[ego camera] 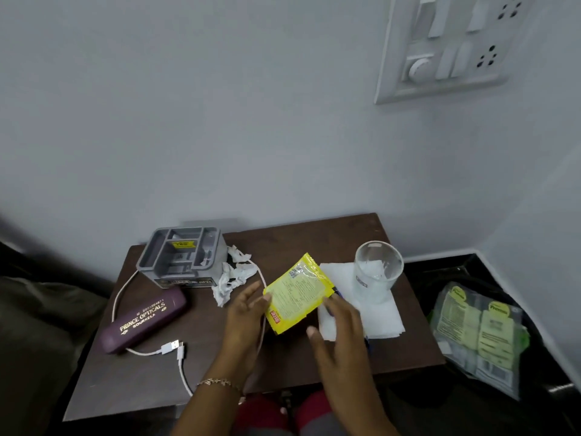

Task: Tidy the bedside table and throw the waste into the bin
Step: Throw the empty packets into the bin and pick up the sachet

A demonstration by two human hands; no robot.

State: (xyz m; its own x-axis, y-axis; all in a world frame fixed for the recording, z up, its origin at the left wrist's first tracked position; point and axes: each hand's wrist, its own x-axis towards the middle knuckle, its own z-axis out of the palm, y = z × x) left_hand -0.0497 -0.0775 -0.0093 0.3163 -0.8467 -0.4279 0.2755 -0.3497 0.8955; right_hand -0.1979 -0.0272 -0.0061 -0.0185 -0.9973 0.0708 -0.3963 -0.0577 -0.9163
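A yellow snack packet (pixel 297 294) is lifted a little above the dark wooden bedside table (pixel 220 366), tilted. My left hand (pixel 245 313) grips its left edge with the fingertips. My right hand (pixel 341 328) hovers with spread fingers at the packet's lower right edge, over a stack of white napkins (pixel 382 316). A crumpled white tissue (pixel 234 278) lies just left of the packet. The black bin (pixel 534 366) stands on the floor to the right of the table, with clear and green plastic wrappers (pixel 478 335) in it.
A grey organiser tray (pixel 182 256) sits at the table's back left. In front of it lie a maroon spectacle case (pixel 143 319) and a looping white USB cable (pixel 171 347). An empty glass (pixel 377 272) stands on the napkins. A switchboard (pixel 446 48) hangs on the wall.
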